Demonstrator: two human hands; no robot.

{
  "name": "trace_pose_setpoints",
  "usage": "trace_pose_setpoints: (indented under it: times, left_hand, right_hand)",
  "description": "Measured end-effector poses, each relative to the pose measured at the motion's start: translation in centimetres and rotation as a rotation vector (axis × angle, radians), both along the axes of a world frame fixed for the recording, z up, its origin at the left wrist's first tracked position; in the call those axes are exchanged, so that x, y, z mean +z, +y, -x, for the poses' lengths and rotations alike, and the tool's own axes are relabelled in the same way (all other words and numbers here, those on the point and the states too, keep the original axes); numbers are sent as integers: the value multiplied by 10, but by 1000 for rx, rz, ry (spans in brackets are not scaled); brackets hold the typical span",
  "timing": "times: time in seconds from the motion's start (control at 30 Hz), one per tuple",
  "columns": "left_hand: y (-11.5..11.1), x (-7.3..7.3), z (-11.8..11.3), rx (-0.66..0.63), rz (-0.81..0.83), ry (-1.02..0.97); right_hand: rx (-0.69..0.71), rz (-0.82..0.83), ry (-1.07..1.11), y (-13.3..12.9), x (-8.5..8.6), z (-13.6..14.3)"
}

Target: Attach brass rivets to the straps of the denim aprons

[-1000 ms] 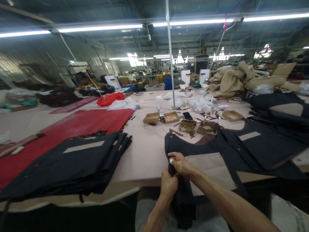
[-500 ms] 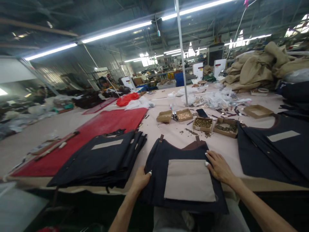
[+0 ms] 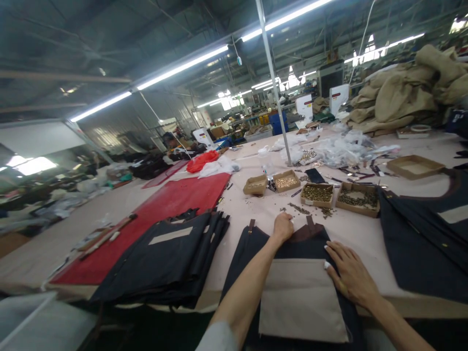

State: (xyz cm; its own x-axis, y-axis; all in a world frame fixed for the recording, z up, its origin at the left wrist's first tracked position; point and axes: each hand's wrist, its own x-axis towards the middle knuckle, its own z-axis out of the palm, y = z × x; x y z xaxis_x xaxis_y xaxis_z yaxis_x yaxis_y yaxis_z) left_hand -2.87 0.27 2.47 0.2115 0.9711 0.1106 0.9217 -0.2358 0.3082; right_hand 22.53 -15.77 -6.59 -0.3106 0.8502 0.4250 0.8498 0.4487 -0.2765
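A dark garment piece [image 3: 248, 248] with a beige pocket panel [image 3: 302, 300] lies at the table's front edge, partly hanging over it. My left hand [image 3: 283, 227] is over its upper edge, between two brown tabs, fingers curled; whether anything is in them is too small to tell. My right hand [image 3: 349, 273] rests spread on the garment's right side, beside the panel. White wraps show on some fingertips. Beyond my left hand, small metal pieces [image 3: 300, 208] are scattered near a box of brassy fittings [image 3: 317, 196].
Folded dark garments [image 3: 161, 263] are stacked at left, partly on a red sheet [image 3: 146, 214]. More dark garments [image 3: 420, 239] lie at right. Further cardboard boxes [image 3: 357, 199], a metal pole [image 3: 276, 92], plastic bags [image 3: 340, 148] and heaped brown fabric [image 3: 402, 100] stand beyond.
My left hand has left the garment's left edge and moved forward and right to its top edge. My right hand stays on the right side. The view has tilted and shifted.
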Motion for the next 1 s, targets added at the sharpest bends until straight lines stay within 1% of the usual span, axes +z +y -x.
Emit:
trace_pose_setpoints:
  times: [0.1,0.17,0.27,0.33,0.43,0.5,0.6,0.67,0.73,0.87,0.93,1.0]
  left_hand:
    - [27,-7,-12,-56,31,120]
    - [37,-9,-14,-73,57,175]
    - [45,-10,-15,-126,70,230]
    - [49,-9,-18,-168,89,273]
    - [57,-2,-26,-200,160,336]
    - [63,2,-30,-196,216,356]
    - [67,8,-33,-146,278,342]
    - [65,8,-33,-107,275,298]
    - [58,7,-32,-107,230,231]
    - [30,-3,-38,-152,134,48]
    - [15,-8,-44,-175,127,-47]
    - [4,-12,-50,-205,138,-122]
  right_hand:
    - [-20,10,11,1,2,2]
    - [-28,13,14,2,3,3]
    - [-30,13,23,3,7,3]
    - [-32,17,31,2,10,2]
    - [-32,28,34,3,13,1]
    - [-26,34,35,3,14,0]
    - [-17,34,56,4,14,-1]
    - [-20,30,76,4,14,-1]
    - [-23,30,88,4,14,-1]
    - [-26,41,89,4,17,-1]
    - [-26,47,92,4,19,-1]
    - [-24,54,95,4,20,-2]
